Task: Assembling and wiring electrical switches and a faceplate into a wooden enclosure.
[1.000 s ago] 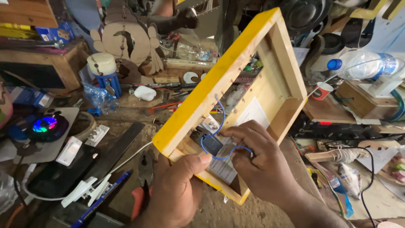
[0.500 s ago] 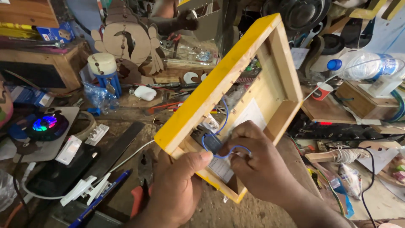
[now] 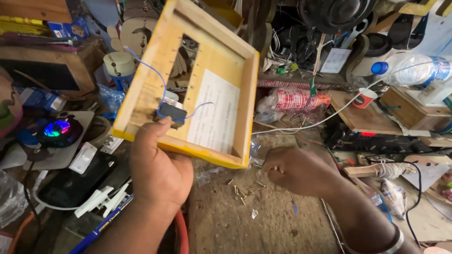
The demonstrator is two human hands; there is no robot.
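Head view: the left hand [image 3: 157,176] gripped the yellow wooden frame [image 3: 188,84], thumb on its small black part [image 3: 170,113]; the right hand [image 3: 294,171], fingers pinched, reached the loose screws [image 3: 240,192] near-right, seemingly mid-fastening.

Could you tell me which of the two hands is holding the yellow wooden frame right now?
The left hand grips the yellow wooden frame; the right hand is off it, low over the screws.

Wood frame [image 3: 155,80] w/ glossy yellow paint, matt paper sheet [image 3: 212,113], rough dusty bench [image 3: 235,221], metal screws [image 3: 240,193]
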